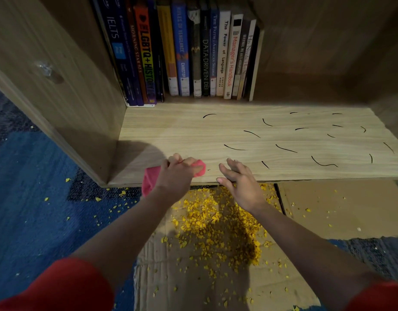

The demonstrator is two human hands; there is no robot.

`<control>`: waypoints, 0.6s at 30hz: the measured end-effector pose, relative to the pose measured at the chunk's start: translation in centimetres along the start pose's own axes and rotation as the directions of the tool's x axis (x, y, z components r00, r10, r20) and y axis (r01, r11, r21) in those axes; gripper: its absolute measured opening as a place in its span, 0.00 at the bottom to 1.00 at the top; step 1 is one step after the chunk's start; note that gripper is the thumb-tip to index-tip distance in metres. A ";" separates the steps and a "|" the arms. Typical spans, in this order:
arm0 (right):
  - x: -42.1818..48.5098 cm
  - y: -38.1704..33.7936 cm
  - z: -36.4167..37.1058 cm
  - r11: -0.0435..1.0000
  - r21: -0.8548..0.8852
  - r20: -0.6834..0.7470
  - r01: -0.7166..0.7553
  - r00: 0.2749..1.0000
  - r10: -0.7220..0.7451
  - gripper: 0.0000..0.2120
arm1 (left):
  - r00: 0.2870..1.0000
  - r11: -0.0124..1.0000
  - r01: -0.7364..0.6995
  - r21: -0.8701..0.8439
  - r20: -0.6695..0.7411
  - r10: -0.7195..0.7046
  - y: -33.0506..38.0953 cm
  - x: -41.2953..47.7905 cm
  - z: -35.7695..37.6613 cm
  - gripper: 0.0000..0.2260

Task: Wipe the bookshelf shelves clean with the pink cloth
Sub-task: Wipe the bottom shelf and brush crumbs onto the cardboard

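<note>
The left hand (177, 173) is at the front edge of the shelf (171, 131), toward its left side. Its fingers are curled around the pink cloth (151, 178), which lies partly on the shelf and partly hangs over the edge. The right hand (240, 182) rests beside it on the same edge, holding nothing, with the fingers straight and a little apart.

The left part of the shelf looks clean. Many black marks (285, 149) cover the middle and the right part, up to the right edge, so I judge most of the wiping is not yet done. Yellow crumbs (216, 221) lie below on the cardboard (328, 209). Books (193, 52) stand along the back edge.
</note>
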State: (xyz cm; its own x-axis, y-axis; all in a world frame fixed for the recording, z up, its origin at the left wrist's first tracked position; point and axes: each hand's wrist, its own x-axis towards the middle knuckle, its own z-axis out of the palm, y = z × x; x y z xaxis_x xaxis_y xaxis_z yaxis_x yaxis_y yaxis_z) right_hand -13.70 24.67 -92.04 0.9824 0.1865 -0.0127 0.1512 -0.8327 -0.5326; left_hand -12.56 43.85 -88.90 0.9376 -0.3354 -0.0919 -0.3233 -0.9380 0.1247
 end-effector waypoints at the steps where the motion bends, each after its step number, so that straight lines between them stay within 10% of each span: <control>1: 0.0 0.0 0.0 1.000 0.002 0.005 -0.001 1.000 0.000 0.21 | 1.000 0.999 0.002 0.034 0.004 -0.002 -0.6 -0.1 0.0 0.26; 18: 0.2 0.5 0.3 0.999 -0.035 -0.044 0.027 0.999 -0.029 0.21 | 0.982 0.979 0.187 -0.076 0.015 -0.186 -1.1 2.5 -1.0 0.23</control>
State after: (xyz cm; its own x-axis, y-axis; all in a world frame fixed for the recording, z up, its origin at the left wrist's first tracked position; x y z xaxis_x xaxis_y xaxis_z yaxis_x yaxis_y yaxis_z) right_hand -13.47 24.46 -92.58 0.9815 0.1871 0.0403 0.1817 -0.8449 -0.5030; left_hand -9.71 44.17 -88.25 0.9794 -0.1560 -0.1285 -0.1316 -0.9748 0.1804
